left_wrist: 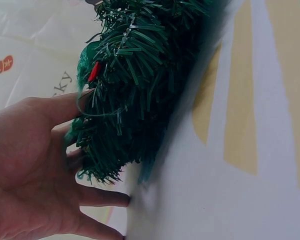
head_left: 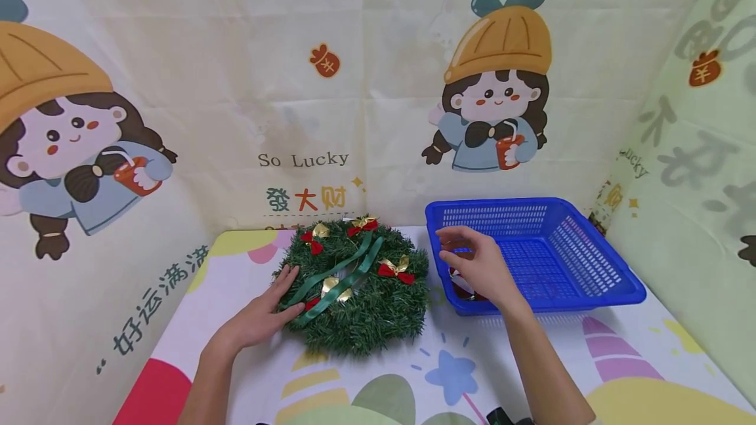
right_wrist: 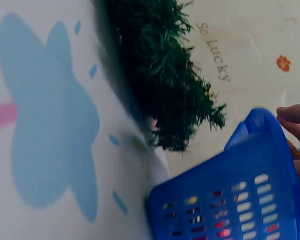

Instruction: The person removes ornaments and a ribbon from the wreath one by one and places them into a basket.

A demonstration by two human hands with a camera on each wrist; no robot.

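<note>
A green wreath (head_left: 378, 320) of artificial pine lies on the table with red and gold bows (head_left: 397, 270) on it. A loose green ribbon (head_left: 354, 276) runs across its middle. My left hand (head_left: 266, 320) rests on the wreath's left side with fingers spread; in the left wrist view its fingers reach around the wreath's edge. My right hand (head_left: 481, 267) hovers over the left end of a blue plastic basket (head_left: 581, 300), fingers loosely bent and nothing visible between them. Beneath it, partly hidden, are small red and white items (head_left: 463, 284) in the basket.
A printed cloth (head_left: 455, 372) covers the table. Cream printed sheets (head_left: 378, 117) hang behind and at both sides. At the bottom edge, a small black object (head_left: 499, 416) is partly in view near my right forearm.
</note>
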